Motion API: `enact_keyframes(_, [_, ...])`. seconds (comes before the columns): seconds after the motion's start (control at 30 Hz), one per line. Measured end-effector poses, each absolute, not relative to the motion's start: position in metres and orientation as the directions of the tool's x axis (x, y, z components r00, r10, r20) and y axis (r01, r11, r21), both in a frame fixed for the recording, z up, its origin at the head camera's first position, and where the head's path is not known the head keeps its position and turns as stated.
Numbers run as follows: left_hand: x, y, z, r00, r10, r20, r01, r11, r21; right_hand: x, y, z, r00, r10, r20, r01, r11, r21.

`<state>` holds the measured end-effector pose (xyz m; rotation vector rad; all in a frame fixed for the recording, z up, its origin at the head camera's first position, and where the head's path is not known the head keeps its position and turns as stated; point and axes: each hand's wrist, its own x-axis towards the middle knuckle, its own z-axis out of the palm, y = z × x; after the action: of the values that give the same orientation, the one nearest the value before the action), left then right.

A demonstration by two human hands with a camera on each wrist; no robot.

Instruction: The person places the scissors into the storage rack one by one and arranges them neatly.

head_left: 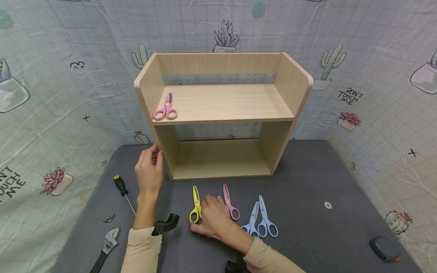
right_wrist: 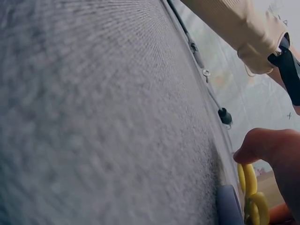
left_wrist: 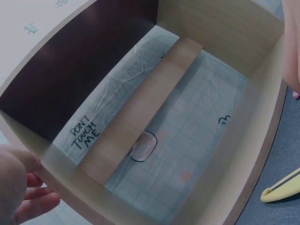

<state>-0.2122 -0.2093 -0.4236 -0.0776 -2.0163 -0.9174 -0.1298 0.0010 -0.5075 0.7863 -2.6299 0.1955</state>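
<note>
A light wooden shelf unit (head_left: 215, 125) stands at the back of the dark table. My left hand (head_left: 149, 167) is at its left side panel, the thumb at the front edge and the loosely bent fingers (left_wrist: 40, 199) against the outer face. My right hand (head_left: 213, 216) lies low over the table between yellow scissors (head_left: 196, 206) and pink scissors (head_left: 231, 204). A blue tip pokes out by its fingers, and a blue-grey handle (right_wrist: 228, 206) shows beneath it in the right wrist view. Its thumb is spread to the left; I cannot tell whether the hidden fingertips grip anything.
Pink scissors (head_left: 166, 109) lie on the upper shelf. Two blue scissors (head_left: 263, 220) are right of my right hand. At left are a screwdriver (head_left: 120, 184), a small metal piece (head_left: 109, 218) and an adjustable wrench (head_left: 109, 242); at right, a white disc (head_left: 327, 205) and a dark rounded device (head_left: 384, 248).
</note>
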Motion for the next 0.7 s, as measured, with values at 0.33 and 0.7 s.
enact_keyframes(0.33, [-0.213, -0.21, -0.425, -0.592, -0.28, 0.756, 0.382, 0.728, 0.569, -0.134, 0.007, -0.5, -0.751, -0.483, 0.45, -0.573, 0.816, -0.079])
enact_keyframes(0.7, [-0.213, -0.209, -0.424, -0.598, -0.291, 0.747, 0.376, 0.721, 0.582, -0.136, 0.011, -0.487, -0.74, -0.479, 0.473, -0.599, 0.789, -0.138])
